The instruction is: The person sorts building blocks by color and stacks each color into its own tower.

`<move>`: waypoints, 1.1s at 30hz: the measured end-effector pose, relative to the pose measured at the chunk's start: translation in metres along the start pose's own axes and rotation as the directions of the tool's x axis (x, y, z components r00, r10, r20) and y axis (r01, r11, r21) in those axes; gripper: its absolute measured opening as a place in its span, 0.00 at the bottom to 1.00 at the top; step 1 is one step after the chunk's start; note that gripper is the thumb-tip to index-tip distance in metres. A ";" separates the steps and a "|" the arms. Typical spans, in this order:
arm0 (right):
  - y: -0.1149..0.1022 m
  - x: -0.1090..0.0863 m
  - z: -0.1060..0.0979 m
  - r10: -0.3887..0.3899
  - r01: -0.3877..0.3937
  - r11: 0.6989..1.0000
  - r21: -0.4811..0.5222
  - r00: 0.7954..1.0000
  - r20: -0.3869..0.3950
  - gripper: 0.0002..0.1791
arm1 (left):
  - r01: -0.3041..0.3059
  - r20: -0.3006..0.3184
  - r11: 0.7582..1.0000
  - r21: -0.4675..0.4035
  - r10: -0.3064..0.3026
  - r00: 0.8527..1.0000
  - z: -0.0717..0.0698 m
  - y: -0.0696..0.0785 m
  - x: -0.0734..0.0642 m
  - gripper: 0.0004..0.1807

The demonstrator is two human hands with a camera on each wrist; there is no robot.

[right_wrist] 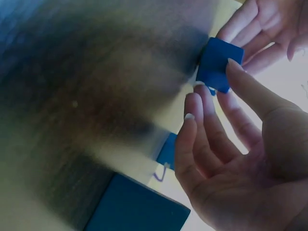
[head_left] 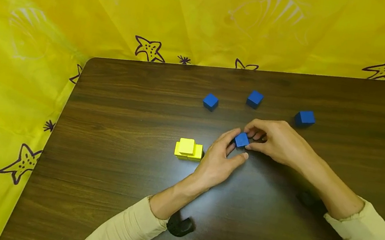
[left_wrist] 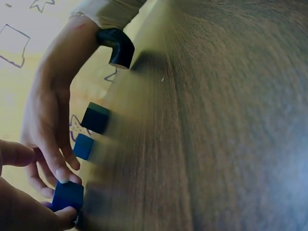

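Note:
Between the two hands is a blue cube (head_left: 241,140), close over the dark wooden table. My right hand (head_left: 275,142) pinches it between thumb and fingertips from the right. My left hand (head_left: 219,161) reaches in from the other side, its extended fingers touching the cube. The left thumb stands apart from it. In the right wrist view, the right thumb lies on one face of the blue cube (right_wrist: 219,65), with the left fingers behind it. Left of my left hand sits a small stack of yellow blocks (head_left: 186,146), one block raised on a lower row.
Three more blue cubes lie apart beyond the hands: a left one (head_left: 211,102), a middle one (head_left: 255,99) and a right one (head_left: 305,118). A yellow patterned cloth (head_left: 193,16) borders the table (head_left: 103,189) at the back and left. A black curved piece (head_left: 180,226) sits at my left wrist.

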State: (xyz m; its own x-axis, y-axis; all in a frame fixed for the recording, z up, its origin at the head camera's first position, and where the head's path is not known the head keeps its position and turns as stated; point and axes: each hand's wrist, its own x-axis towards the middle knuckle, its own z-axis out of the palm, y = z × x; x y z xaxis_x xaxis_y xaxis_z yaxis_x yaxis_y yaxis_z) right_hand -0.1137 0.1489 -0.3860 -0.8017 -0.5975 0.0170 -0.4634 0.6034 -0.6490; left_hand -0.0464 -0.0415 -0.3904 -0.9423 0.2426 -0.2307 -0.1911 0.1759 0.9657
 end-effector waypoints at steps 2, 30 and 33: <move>0.000 -0.002 -0.002 -0.001 0.001 1.000 0.005 1.000 0.001 0.15 | -0.011 0.010 1.000 -0.006 0.012 1.000 0.000 0.000 0.000 0.35; -0.021 -0.041 -0.009 0.100 -0.091 0.988 0.128 0.993 -0.066 0.17 | -0.158 -0.050 0.984 0.083 0.162 0.986 0.001 -0.003 -0.001 0.19; -0.021 -0.044 -0.006 0.117 -0.106 0.982 0.159 0.991 -0.063 0.17 | -0.153 -0.045 0.981 0.121 0.160 0.986 0.002 -0.004 -0.002 0.19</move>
State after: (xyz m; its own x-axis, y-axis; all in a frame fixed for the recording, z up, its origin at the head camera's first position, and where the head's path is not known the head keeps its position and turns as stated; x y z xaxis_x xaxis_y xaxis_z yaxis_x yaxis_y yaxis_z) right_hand -0.0707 0.1659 -0.3687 -0.8726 -0.4883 -0.0112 -0.3098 0.5712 -0.7601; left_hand -0.0436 -0.0412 -0.3945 -0.9721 0.2244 -0.0680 -0.0099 0.2504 0.9681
